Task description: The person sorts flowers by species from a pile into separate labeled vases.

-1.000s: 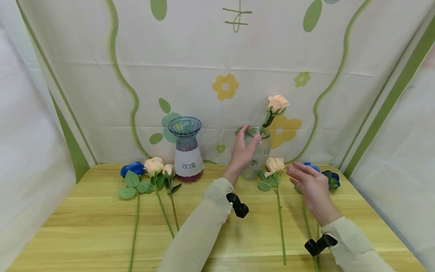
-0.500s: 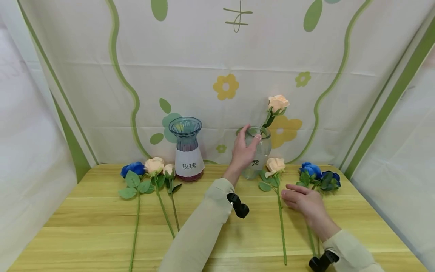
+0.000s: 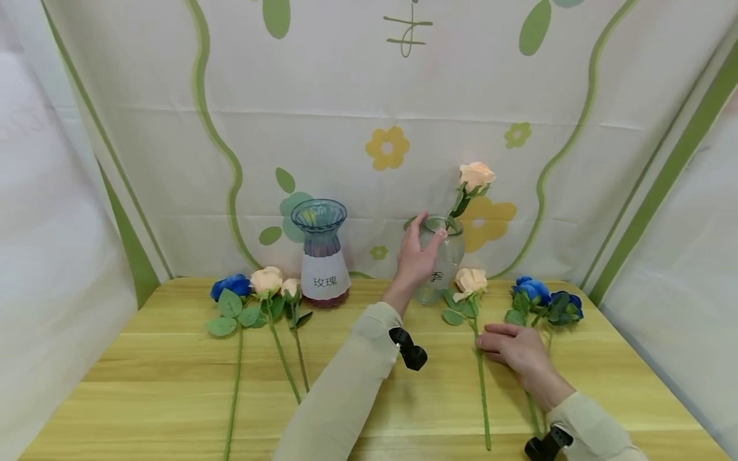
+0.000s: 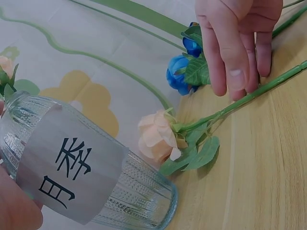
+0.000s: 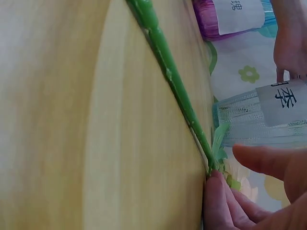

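Observation:
My left hand holds a clear glass vase by its neck, thumb near the rim. A white label with dark characters wraps the vase, and one peach rose stands in it, leaning right. On the table right beside the vase lies another peach rose, its green stem pointing toward me. At that stem are the fingertips of my right hand. In the right wrist view its thumb stays apart from the fingers, so the stem is not pinched.
A blue-to-purple labelled glass vase stands at the back left. Left of it lie a blue flower and two peach roses. Two blue flowers lie at the right, their stems passing under my right forearm. A printed cloth backdrop rises behind.
My right hand has come away from the blue flowers, moving down and left to the stem of the lying peach rose. The left hand has kept its hold on the clear vase.

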Action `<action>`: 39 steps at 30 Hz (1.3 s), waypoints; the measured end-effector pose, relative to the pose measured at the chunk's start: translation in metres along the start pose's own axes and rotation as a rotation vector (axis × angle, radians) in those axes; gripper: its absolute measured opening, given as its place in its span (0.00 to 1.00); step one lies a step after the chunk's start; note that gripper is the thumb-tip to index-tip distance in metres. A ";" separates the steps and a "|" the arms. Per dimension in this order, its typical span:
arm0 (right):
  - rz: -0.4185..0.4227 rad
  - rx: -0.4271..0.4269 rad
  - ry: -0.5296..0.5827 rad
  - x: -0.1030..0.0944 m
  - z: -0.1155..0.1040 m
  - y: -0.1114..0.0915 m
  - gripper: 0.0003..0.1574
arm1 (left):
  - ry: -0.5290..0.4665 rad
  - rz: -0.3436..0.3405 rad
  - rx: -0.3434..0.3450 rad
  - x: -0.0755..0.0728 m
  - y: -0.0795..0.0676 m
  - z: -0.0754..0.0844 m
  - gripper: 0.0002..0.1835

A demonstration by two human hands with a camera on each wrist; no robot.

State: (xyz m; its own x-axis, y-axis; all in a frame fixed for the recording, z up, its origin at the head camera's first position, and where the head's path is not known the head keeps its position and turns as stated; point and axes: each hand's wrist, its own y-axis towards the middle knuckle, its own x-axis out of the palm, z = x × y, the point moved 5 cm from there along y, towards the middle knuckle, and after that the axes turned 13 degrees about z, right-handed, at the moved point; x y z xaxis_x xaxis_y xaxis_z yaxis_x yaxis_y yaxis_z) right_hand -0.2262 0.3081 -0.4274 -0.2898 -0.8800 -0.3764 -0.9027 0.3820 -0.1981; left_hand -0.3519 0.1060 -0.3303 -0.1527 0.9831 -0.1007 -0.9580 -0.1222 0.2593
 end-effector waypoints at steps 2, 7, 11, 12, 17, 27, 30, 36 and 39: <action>0.003 0.002 -0.050 -0.002 0.000 0.000 0.40 | -0.002 -0.003 -0.002 0.003 -0.002 0.000 0.35; -0.010 -0.003 -0.124 -0.003 0.000 0.000 0.42 | -0.010 -0.001 0.001 0.006 -0.003 -0.001 0.34; -0.003 -0.033 -0.186 0.000 -0.002 0.002 0.44 | -0.003 0.005 0.005 0.005 -0.002 0.000 0.34; 0.003 -0.043 -0.209 0.000 -0.003 0.003 0.43 | 0.000 0.005 0.005 0.004 -0.002 0.000 0.34; 0.034 -0.134 -0.336 0.005 -0.006 0.006 0.40 | -0.001 0.007 0.005 0.002 -0.002 0.002 0.33; 0.051 -0.138 -0.402 0.005 -0.008 0.007 0.33 | 0.004 0.007 -0.006 0.001 -0.001 0.001 0.34; 0.058 -0.127 -0.401 0.006 -0.007 0.008 0.34 | 0.004 0.008 -0.007 0.000 0.000 -0.001 0.34; 0.057 -0.081 -0.261 0.007 -0.005 0.009 0.29 | 0.001 0.007 -0.002 0.000 -0.001 -0.002 0.34; 0.037 -0.043 -0.152 0.006 -0.006 0.010 0.28 | -0.002 0.006 0.005 0.000 0.000 -0.001 0.34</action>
State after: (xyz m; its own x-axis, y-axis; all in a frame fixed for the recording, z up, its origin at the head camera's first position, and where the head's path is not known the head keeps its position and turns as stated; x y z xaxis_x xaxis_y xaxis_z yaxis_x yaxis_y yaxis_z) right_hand -0.2384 0.3051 -0.4260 -0.2749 -0.8114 -0.5157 -0.9059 0.3983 -0.1438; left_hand -0.3516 0.1058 -0.3313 -0.1575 0.9827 -0.0970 -0.9560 -0.1271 0.2644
